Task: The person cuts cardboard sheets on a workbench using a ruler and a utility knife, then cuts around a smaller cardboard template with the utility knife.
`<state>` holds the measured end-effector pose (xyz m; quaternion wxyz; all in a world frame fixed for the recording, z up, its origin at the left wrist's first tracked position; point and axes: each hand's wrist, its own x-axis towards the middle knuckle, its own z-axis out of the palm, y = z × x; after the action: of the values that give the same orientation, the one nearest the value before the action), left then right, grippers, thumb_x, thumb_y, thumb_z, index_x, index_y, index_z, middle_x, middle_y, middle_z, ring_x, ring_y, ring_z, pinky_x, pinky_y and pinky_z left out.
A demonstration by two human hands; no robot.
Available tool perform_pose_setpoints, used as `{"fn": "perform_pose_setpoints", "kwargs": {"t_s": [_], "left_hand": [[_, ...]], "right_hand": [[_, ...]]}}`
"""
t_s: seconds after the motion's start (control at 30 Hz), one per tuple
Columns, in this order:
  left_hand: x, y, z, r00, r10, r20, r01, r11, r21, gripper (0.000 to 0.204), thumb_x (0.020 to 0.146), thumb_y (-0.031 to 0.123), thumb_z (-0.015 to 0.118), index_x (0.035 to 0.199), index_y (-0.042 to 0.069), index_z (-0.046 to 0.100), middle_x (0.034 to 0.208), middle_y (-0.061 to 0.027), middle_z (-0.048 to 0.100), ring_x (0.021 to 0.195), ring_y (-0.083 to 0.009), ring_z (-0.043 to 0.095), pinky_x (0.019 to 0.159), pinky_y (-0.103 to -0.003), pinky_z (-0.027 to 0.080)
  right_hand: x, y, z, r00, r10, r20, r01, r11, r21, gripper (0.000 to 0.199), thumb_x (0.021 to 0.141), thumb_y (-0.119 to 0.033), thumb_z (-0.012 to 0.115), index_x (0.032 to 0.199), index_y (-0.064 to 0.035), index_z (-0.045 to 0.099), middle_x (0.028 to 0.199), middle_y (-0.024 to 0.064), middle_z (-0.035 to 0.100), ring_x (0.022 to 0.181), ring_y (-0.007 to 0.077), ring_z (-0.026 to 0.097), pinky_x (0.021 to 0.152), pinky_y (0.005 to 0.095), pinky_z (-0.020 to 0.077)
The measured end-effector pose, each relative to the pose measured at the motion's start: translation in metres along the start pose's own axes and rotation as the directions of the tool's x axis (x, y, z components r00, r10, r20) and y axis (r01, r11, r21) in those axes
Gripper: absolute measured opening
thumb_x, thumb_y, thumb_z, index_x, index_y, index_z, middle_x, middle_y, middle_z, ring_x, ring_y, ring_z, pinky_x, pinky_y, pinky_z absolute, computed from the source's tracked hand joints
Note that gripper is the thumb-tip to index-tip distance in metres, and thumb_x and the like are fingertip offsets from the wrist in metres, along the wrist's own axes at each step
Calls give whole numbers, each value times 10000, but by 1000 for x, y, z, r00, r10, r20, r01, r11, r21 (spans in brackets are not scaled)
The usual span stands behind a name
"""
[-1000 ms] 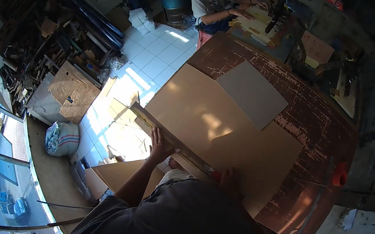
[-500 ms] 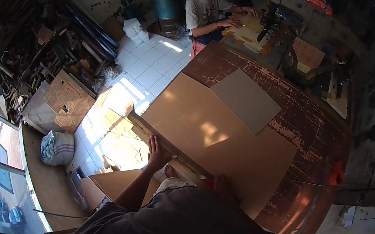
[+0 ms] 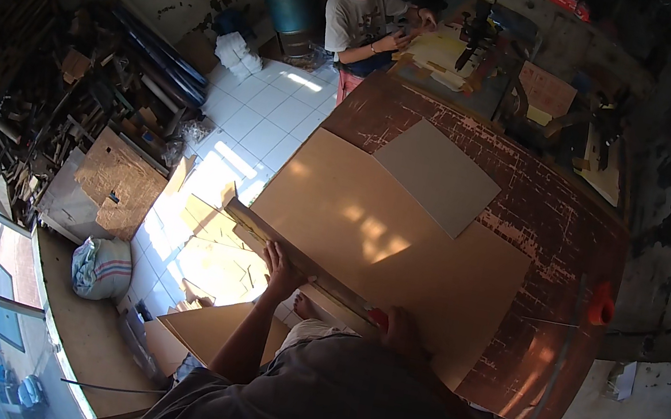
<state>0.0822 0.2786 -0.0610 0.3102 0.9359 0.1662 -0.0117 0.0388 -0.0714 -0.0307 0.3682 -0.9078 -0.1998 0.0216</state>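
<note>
A large brown cardboard sheet (image 3: 337, 201) lies on the dark red worktable. A long narrow straightedge (image 3: 252, 224) runs along the sheet's near left edge. My left hand (image 3: 281, 274) rests on this strip, fingers stretched and thumb apart, pressing it from above. Farther right along the same edge, my right hand (image 3: 401, 331) is closed in shadow around a small red tool (image 3: 378, 317); its working end cannot be made out. A smaller grey board (image 3: 438, 176) lies on top of the brown sheet toward its far side.
The scarred red table (image 3: 568, 241) carries an orange-red roll (image 3: 601, 304) at its right edge. Across it, a person (image 3: 366, 26) handles pale sheets at a machine (image 3: 476, 37). Cardboard offcuts (image 3: 218, 265) lie on the sunlit floor at left, near a white sack (image 3: 102, 266) and scrap piles.
My right hand has shifted slightly up, and more of the red tool shows. My left hand stays on the straightedge. The other person has raised their hands off the pale sheets.
</note>
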Motion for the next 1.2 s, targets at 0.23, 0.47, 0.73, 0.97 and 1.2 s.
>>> {"fn": "perform_pose_setpoints", "kwargs": {"t_s": [0.23,0.47,0.73,0.97,1.2], "left_hand": [[4,-12,-4,999,49,20,-49,999,-7,1488,613,462,941,1540,-58,-101,1586,-374,-148,1471,-559,-141,1208,-617,100],[5,-3,-6,997,80,0,-80,995,61,1451,668,525,896,1527,-72,-109,1559,-422,-114,1463,-585,-91,1195,-635,117],[4,-8,6,997,78,-20,-77,994,77,1485,629,538,913,1537,-60,-98,1581,-392,-101,1472,-575,-65,1203,-621,129],[-5,-15,3,994,38,-106,-39,999,-12,1499,550,467,957,1543,-79,-25,1601,-363,-50,1484,-551,-52,1218,-594,139],[-1,-13,6,995,-11,-98,14,999,33,1492,528,497,956,1553,-71,32,1618,-335,-35,1486,-555,-32,1223,-579,139]], "right_hand": [[-1,-12,-2,990,63,126,-66,998,21,361,813,-157,706,1103,-10,550,1060,238,585,991,433,585,866,516,477],[-2,-6,-5,995,64,70,-52,984,-169,455,791,-195,725,1142,21,533,1117,245,562,1030,433,564,921,508,473],[-2,-12,-9,984,140,114,-105,959,-264,225,860,-135,557,1042,-4,572,1031,202,573,987,365,583,893,496,475],[-6,-6,10,937,243,250,-190,957,-219,604,818,-340,762,1225,12,486,1213,280,531,1161,471,526,1004,561,439],[2,-7,-5,931,224,287,-171,965,-199,567,848,-330,733,1205,32,484,1186,286,529,1134,475,516,976,541,425]]}}
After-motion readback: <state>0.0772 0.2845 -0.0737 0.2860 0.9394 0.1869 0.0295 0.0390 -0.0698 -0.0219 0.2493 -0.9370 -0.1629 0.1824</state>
